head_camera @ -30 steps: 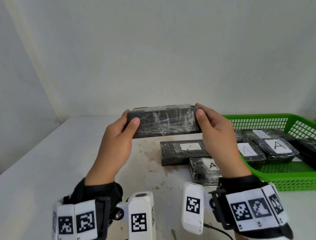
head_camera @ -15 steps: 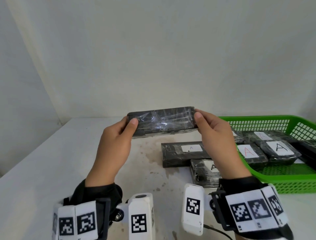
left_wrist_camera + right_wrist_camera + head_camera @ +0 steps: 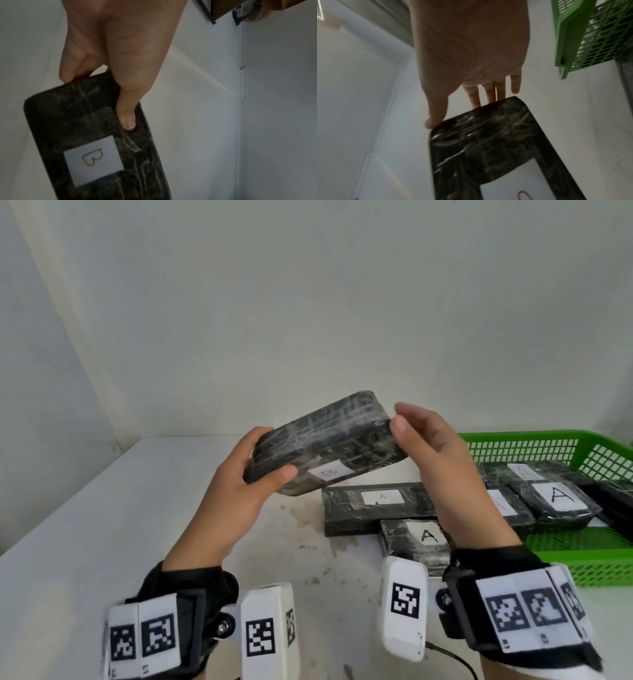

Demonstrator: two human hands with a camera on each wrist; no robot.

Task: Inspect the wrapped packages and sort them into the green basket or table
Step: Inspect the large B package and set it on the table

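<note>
A black film-wrapped package [image 3: 329,440] is held tilted above the table, its right end higher. Its white label with a "B" [image 3: 329,472] faces me and shows clearly in the left wrist view [image 3: 93,158]. My left hand [image 3: 265,455] grips the package's left end [image 3: 89,135], thumb on the labelled face and fingers behind. My right hand [image 3: 402,417] has nearly straight fingers; its thumb tip touches the package's right corner [image 3: 488,148]. The green basket [image 3: 513,436] stands at the right.
Two black packages labelled "A" [image 3: 380,501] [image 3: 418,539] lie on the stained white table [image 3: 102,525] beside the basket. Several more "A" packages [image 3: 558,498] lie inside it. A white wall stands close behind.
The package has turned so its labelled face shows, and its right end has risen. My right hand has loosened from a grip to a thumb touch. The left hand still holds on.
</note>
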